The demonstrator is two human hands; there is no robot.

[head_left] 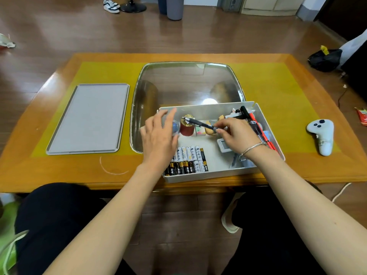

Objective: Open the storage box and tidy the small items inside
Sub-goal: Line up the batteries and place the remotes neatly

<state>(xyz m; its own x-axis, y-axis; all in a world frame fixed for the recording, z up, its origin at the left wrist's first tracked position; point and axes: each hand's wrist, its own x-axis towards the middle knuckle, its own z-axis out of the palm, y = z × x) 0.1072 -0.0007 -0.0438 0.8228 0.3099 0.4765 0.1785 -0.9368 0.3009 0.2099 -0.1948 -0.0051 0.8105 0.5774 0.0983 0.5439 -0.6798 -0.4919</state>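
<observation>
Over box (218, 112) | right hand (236, 133) pinches pen (198, 124), held level above red jar (186, 129) | left hand (158, 133) fingers loose, on blue ball (175, 128) | batteries (188, 158) rowed at front | lid (87, 118) off, left on table (278, 167)

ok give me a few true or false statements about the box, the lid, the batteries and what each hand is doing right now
1. The lid is off the box and lies flat on the table to its left. True.
2. The right hand pinches a pen. True.
3. The batteries are scattered on the table outside the box. False: they lie side by side in rows in the box's near left corner.
4. The left hand holds the red jar. False: its fingers are spread over a small bluish thing beside the jar, which stands free.
5. A white controller lies on the table right of the box. True.
</observation>
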